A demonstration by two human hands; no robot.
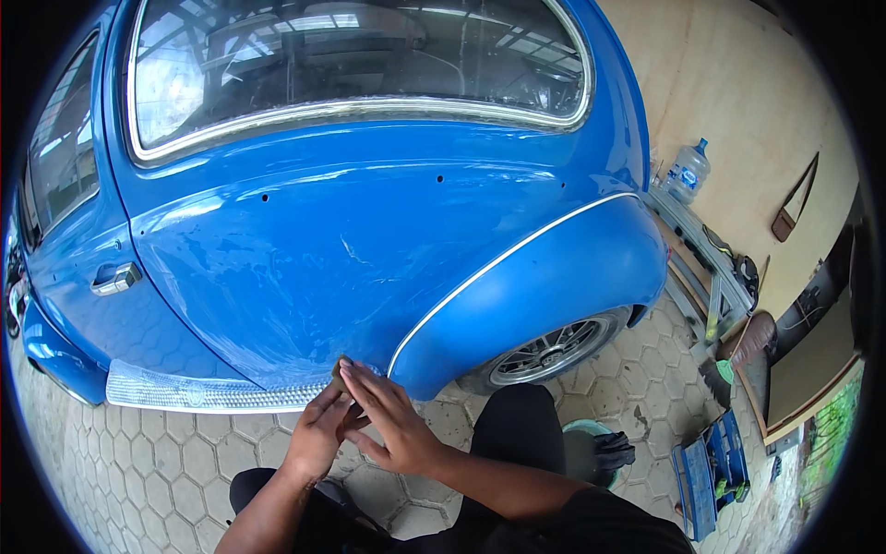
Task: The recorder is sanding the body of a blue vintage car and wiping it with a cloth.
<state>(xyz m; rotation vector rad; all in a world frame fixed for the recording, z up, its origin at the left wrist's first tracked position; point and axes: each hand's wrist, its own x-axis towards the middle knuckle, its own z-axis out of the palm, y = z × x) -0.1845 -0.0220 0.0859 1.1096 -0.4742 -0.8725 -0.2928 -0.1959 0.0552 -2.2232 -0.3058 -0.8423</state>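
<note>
While pressed against the lower edge of the blue car body (305,268), a small brownish pad (339,367) sits just ahead of both hands, beside the rear fender (544,286). Left hand (318,434) pinches the pad with its fingertips. Right hand (392,420) lies across the left, fingers extended flat over the pad; a grasp cannot be told. Left of the hands runs a ribbed running board (194,395). Right of them, the wheel (554,351); nearer, a green bucket (591,448). Farther right, a blue tool case (706,475) on the paving (157,462).
</note>
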